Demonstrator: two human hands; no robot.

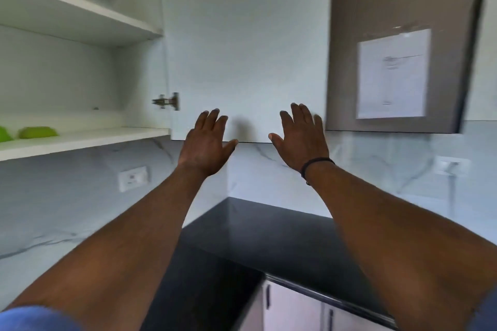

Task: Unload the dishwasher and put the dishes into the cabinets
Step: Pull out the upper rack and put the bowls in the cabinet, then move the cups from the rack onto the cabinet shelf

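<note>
Both hands up at cabinet door [247, 48], bottom edge. My left hand [205, 142] & right hand [302, 140]: fingers straight, slightly spread, holding nothing. Two green bowls [37, 132] on lower shelf [107, 137], left end. Risk: hard shove, door slams, rattles dishes.

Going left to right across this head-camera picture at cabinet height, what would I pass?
Green dishes on the shelf → hinge → left hand → right hand → paper sheet on the grey panel.

White cabinet [80, 62] open, green dishes [37, 132] inside.
</note>
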